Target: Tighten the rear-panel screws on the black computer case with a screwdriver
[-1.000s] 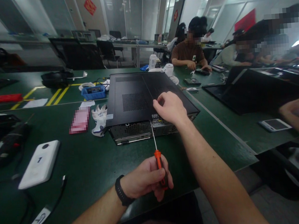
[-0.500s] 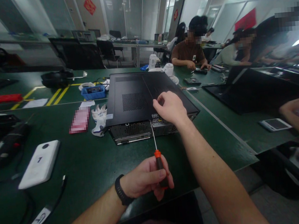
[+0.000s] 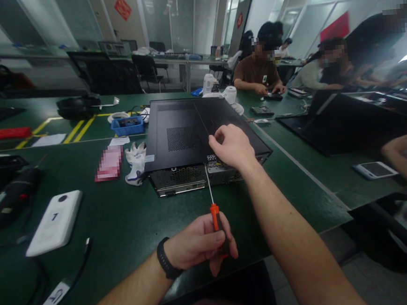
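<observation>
A black computer case point(image 3: 179, 117) lies flat on the green table, its perforated back side facing me. My left hand point(image 3: 201, 242), with a black band on the wrist, is wrapped round the red and black handle of a screwdriver point(image 3: 214, 212). The shaft points away from me and its tip meets the upper back edge of the case, near the middle. My right hand point(image 3: 231, 145) rests on the right part of the case top with fingers curled together; whether they pinch anything is hidden.
Left of the case lie a white glove point(image 3: 135, 162), a pink item point(image 3: 110, 163) and a blue bin point(image 3: 128, 126). Nearer left are a white power bank point(image 3: 55, 224) and a cable. A phone point(image 3: 376, 170) and another person's arm are at right; people sit beyond.
The screwdriver handle has turned slightly in my left hand, showing more red, and the fingers have shifted a little. My right hand stays in place.
</observation>
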Available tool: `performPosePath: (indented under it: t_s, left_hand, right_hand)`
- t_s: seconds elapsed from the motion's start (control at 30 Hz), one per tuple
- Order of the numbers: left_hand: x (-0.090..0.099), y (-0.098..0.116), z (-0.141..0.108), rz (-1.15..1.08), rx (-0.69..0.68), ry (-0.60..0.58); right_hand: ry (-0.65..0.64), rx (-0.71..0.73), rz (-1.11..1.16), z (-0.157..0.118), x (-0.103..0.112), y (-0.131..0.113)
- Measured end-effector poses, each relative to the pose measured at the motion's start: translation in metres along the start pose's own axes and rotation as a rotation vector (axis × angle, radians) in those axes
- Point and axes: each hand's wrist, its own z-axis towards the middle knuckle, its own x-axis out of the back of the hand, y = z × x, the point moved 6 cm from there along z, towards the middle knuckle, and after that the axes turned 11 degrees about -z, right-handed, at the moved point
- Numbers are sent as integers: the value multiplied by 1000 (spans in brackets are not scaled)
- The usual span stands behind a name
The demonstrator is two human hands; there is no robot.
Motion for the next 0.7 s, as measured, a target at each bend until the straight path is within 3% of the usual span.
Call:
performPosePath:
  t_s: [0.13, 0.47, 0.7]
  left_hand:
    - [1, 0, -1, -13, 0, -13]
    - [-1, 3, -1, 27, 9, 82]
    - [1, 1, -1, 43, 13, 36]
  right_hand:
    - [-1, 4, 5, 0, 0, 0]
    - [6, 8, -2, 0, 0, -1]
    - [13, 9, -4, 0, 0, 0]
